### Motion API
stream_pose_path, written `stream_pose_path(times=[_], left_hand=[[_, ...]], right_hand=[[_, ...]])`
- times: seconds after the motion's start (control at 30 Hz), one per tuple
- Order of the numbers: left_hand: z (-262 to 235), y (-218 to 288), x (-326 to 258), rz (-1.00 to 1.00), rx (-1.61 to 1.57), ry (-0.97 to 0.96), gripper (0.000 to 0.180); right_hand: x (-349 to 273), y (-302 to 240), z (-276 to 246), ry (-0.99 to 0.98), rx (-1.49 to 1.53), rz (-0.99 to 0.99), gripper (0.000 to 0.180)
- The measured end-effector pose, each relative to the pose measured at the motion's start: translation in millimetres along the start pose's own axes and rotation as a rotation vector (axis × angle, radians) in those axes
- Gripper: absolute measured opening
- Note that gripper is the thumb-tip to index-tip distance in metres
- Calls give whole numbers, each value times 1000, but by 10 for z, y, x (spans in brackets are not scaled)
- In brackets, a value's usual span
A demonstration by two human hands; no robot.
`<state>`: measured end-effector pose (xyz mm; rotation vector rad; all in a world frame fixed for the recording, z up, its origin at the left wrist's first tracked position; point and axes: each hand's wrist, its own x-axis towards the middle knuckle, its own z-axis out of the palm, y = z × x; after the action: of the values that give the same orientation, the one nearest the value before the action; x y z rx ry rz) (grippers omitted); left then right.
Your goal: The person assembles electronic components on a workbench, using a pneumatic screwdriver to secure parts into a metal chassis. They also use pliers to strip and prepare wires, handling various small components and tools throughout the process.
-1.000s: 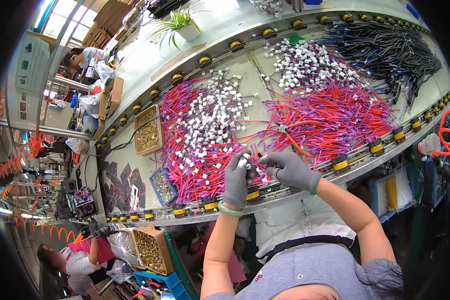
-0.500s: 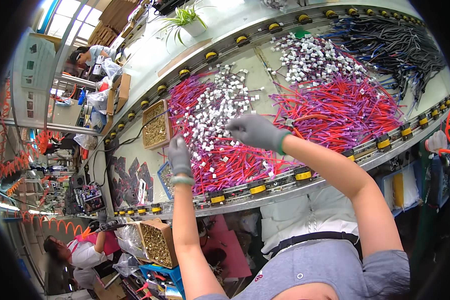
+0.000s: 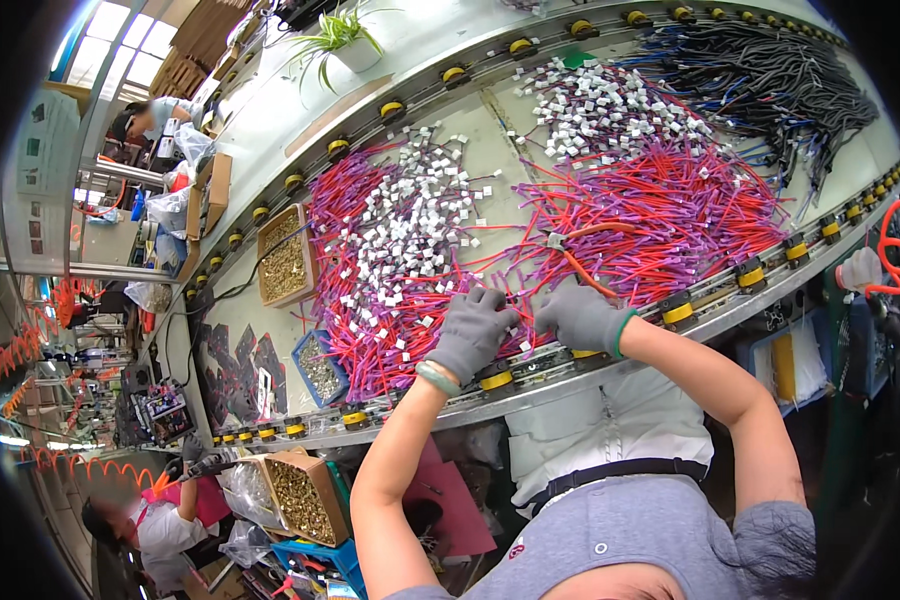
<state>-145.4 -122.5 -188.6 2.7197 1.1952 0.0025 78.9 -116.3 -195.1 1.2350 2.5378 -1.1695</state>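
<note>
My left hand (image 3: pixel 473 332), in a grey glove with a bracelet at the wrist, is over the near right edge of the left pile of red and purple wires (image 3: pixel 385 330). Its fingers are curled closed. Close beside it, my right hand (image 3: pixel 582 318), in a grey glove with a green cuff, is closed too, its fingertips pointing at the left hand. What either hand holds is too small or hidden to make out. White connectors (image 3: pixel 410 235) cap many wires. Beyond my right hand, orange-handled pliers (image 3: pixel 582 245) lie on a second pile of red and purple wires (image 3: pixel 660 220).
A box of brass-coloured parts (image 3: pixel 285 258) and a blue tray of small metal parts (image 3: pixel 320 368) sit left of the wires. Black cables (image 3: pixel 790 85) lie far right. Yellow-and-black rollers (image 3: pixel 678 310) line the bench edges. A co-worker (image 3: pixel 165 520) is at lower left.
Both hands have come together and nearer to me: the left moved right from beside the box, the right moved back from the white connectors. The view has shifted slightly.
</note>
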Motion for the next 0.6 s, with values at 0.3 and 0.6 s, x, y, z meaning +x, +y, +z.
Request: stream_pose_path(times=[0.3, 0.6], left_hand=[[-134, -150, -208, -363, -737, 570, 8], [-661, -450, -579, -606, -1307, 1089, 12]], right_hand=[[30, -45, 103, 261, 30, -42, 24], [633, -461, 287, 118, -477, -128, 15]])
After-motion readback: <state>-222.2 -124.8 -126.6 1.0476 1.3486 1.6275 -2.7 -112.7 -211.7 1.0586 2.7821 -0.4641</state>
